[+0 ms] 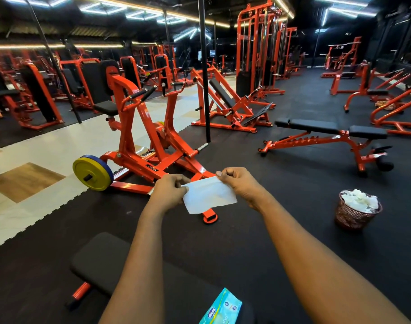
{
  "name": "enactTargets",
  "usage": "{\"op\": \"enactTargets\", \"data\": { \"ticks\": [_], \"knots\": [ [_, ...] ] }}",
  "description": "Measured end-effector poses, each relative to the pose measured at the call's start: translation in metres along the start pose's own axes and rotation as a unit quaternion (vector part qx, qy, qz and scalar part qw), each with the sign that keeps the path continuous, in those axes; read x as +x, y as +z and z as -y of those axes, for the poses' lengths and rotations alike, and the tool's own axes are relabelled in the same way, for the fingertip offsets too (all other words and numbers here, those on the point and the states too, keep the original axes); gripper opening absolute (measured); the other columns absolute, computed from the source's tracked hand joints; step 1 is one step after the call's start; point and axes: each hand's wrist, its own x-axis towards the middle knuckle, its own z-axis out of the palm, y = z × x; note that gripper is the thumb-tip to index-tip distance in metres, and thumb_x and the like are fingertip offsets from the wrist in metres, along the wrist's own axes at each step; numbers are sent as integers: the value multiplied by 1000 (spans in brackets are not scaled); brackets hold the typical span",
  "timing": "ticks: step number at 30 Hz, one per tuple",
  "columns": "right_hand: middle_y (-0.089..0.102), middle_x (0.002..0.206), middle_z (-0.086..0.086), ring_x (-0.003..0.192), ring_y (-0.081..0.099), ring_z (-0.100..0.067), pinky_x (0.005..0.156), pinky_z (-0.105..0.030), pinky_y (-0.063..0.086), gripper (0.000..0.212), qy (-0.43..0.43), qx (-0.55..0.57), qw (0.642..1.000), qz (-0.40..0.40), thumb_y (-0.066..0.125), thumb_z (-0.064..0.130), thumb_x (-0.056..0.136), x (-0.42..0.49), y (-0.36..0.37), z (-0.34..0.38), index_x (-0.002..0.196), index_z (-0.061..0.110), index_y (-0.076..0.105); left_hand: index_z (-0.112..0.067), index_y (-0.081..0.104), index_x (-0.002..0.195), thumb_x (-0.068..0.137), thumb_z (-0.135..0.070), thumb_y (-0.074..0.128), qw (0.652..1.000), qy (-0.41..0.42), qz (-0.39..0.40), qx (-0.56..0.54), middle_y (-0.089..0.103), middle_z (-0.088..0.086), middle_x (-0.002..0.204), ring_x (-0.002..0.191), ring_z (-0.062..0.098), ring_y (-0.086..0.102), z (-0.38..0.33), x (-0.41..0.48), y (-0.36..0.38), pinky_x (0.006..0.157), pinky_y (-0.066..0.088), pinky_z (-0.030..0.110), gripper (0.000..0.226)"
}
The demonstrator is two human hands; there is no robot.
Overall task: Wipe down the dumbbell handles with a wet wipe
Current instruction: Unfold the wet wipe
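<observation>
White rectangular wet wipe point(209, 195): we hold it spread flat in air, above and beyond black padded bench point(101, 260). No dumbbell in view. We judge wipe only unfolded, handle wiping not yet begun, whole job left. Blue-green plastic wipe pack point(223, 307) lies on bench's near end. Brown mesh basket point(351, 220) holding crumpled white tissue stands on floor, well right of bench. Both forearms reach forward. Our left hand point(169, 191) pinches wipe's left corner, thumb against fingers; our right hand point(240, 183) pinches right corner, remaining fingers curled.
</observation>
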Motion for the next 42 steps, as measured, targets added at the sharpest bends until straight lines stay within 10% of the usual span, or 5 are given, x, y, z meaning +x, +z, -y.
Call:
{"op": "enactTargets", "data": {
  "ticks": [4, 8, 16, 29, 42],
  "knots": [
    [65, 73, -3, 66, 59, -15, 60, -28, 48, 35, 13, -30, 995, 99, 61, 43, 94, -2, -5, 4, 74, 15, 64, -26, 60, 136, 91, -7, 65, 994, 58, 97, 3, 45, -11, 133, 122, 4, 42, -12, -4, 8, 99, 33, 18, 50],
    [70, 99, -23, 87, 64, -28, 86, -47, 51, 48, 21, 9, 993, 113, 63, 45, 91, -3, -7, 1, 99, -3, 67, -21, 65, 125, 90, -1, 57, 972, 69, 198, -102, 69, -7, 114, 105, 6, 62, -26, -6, 25, 94, 46, 22, 41],
    [74, 105, -13, 102, 70, -29, 89, -40, 56, 29, 108, -12, 984, 144, 80, 12, 78, -11, -34, -16, 105, 5, 73, -17, 60, 80, 95, -21, 66, 984, 84, 158, -23, 61, -3, 86, 80, 12, 55, -23, 3, 30, 69, 40, 29, 17],
    [73, 103, -15, 92, 69, -28, 88, -49, 54, 29, 68, 216, 971, -80, 68, 17, 91, -6, -14, -30, 114, -1, 65, -12, 61, 84, 100, -23, 61, 993, 56, -6, -105, 60, 1, 79, 76, 13, 53, -24, 5, 35, 68, 41, 30, 19],
    [67, 115, -11, 98, 68, -23, 66, -35, 60, 36, 158, 277, 941, -116, 66, 12, 92, 3, 25, -36, 125, 7, 53, -17, 77, 105, 95, -2, 61, 997, 29, -48, -52, 65, -10, 108, 104, 6, 55, -20, 10, 39, 89, 43, 24, 23]
  ]
}}
